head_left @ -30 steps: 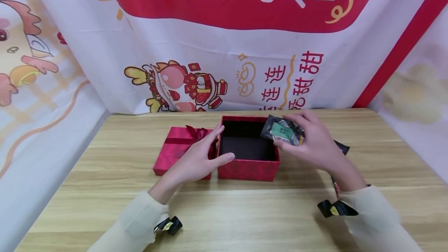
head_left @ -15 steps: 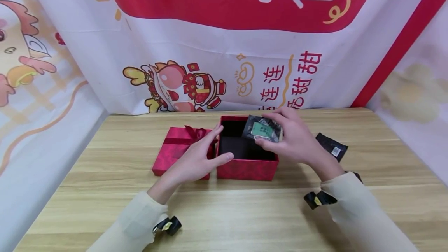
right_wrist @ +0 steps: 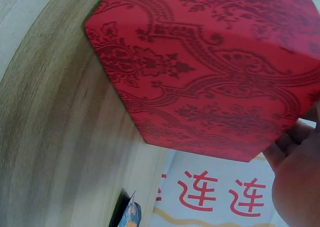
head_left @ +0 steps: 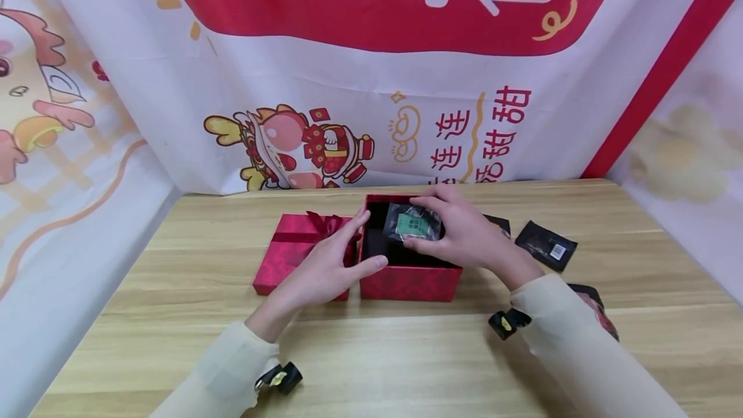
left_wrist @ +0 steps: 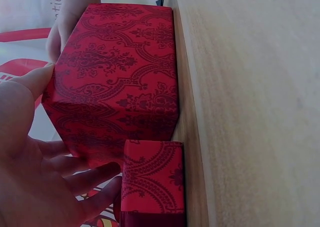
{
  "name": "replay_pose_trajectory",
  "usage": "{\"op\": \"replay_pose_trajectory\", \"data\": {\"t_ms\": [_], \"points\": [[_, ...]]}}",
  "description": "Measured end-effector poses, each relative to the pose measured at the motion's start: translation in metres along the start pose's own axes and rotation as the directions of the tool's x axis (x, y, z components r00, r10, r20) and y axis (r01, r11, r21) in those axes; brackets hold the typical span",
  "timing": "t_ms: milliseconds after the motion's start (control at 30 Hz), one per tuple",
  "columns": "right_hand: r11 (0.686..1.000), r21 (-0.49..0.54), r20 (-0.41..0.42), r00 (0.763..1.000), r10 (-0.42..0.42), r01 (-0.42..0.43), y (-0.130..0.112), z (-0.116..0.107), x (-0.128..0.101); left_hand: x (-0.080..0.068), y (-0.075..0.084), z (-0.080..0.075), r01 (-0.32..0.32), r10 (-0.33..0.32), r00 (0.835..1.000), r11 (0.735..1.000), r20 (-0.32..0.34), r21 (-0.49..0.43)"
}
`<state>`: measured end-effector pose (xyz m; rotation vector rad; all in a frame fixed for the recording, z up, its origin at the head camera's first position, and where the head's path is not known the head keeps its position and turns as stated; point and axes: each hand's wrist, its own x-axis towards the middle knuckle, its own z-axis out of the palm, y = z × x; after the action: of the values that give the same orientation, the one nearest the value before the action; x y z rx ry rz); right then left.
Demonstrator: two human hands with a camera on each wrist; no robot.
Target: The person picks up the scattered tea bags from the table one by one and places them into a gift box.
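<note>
A red patterned gift box point(head_left: 411, 284) with a black inside stands lidless on the table, its opening up. Over that opening my right hand point(head_left: 458, 228) pinches a small black packet point(head_left: 413, 224) with a green label between thumb and fingers. My left hand point(head_left: 327, 266) rests at the box's left side with fingers extended, and in the left wrist view its thumb point(left_wrist: 37, 82) lies along the rim. The red lid point(head_left: 290, 244) with a dark red ribbon bow lies left of the box, partly behind the left hand. In the right wrist view the packet is hidden by the box wall.
Right of the box lie a black packet point(head_left: 545, 246) with a white barcode label and a dark packet point(head_left: 594, 308) with a reddish print, partly behind the right sleeve. Another dark packet point(head_left: 500, 223) shows behind the right wrist. A printed cloth point(head_left: 348, 63) hangs behind the wooden table point(head_left: 371, 353).
My right hand has carried the black packet leftward from the box's right edge to over its opening. Packets on the right have come into view behind the arm. The left hand stays in place.
</note>
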<state>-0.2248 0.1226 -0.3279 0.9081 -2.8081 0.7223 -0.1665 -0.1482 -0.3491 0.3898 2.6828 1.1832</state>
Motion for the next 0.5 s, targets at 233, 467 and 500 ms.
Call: {"op": "replay_pose_trajectory", "data": {"t_ms": [233,467,500], "points": [[1.000,-0.015,0.052,0.999,-0.013,0.013,0.0031,0.0061,0.0044,0.0003,0.0002,0.0006,0.004,-0.004,1.000,1.000,-0.001,-0.009],[0.998,-0.053,0.113,0.993,-0.023,0.029,0.0017,0.0102,0.0069,0.0011,0.0001,0.0013,-0.005,0.005,1.000,1.000,0.002,-0.008],[0.997,-0.065,0.117,0.993,-0.025,0.032,0.0015,0.0106,0.0071,0.0013,0.0002,0.0013,-0.005,0.005,1.000,1.000,0.003,-0.008]]}}
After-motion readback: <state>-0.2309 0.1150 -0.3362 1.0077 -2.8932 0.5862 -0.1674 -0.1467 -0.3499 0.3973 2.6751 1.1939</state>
